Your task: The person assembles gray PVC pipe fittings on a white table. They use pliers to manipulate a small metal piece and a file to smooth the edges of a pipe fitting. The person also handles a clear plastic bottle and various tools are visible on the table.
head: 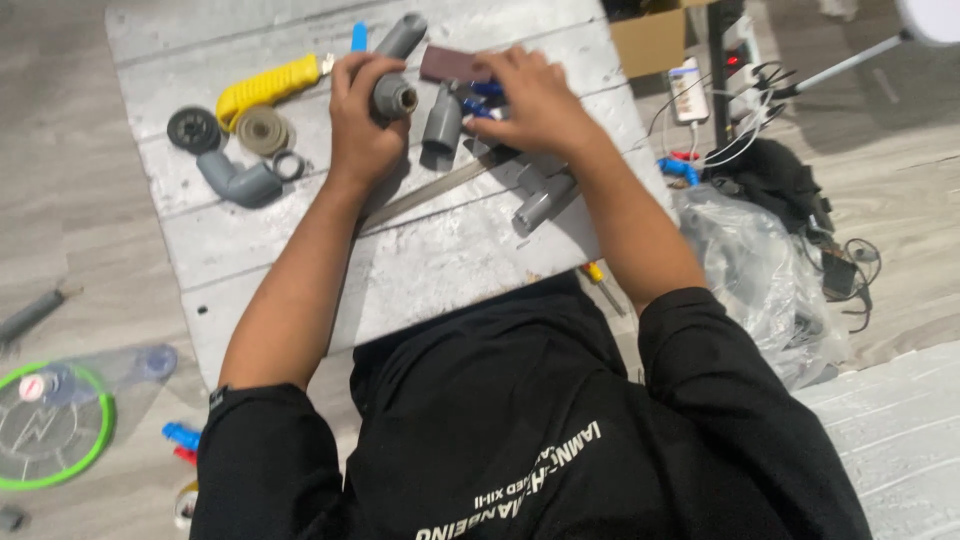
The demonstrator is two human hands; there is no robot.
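Your left hand (362, 125) is wrapped firmly around a grey pipe fitting (393, 96), holding it upright off the white board (420, 260) with its open mouth turned toward you. Your right hand (535, 100) lies flat over the cluster of parts just beside it, fingers pressing down on a dark brown sanding block (452, 63) and covering some blue-handled tool; whether those fingers are actually closed on anything, you cannot tell from here. A second grey fitting (442, 122) stands between your two hands, and a long metal file (440, 188) runs diagonally under your wrists. To work well, keep the held fitting clamped as you have it, thumb and fingers all round the barrel, so the mouth stays steady. Bring the abrasive to it with even, light strokes rather than letting the fitting wobble. Mind the crowding: the file and the short pipe piece (542, 203) sit close under your right forearm and could roll if nudged. The grey elbow (240, 182), black disc (193, 129) and yellow-handled tool (265, 87) lie well apart to the left.
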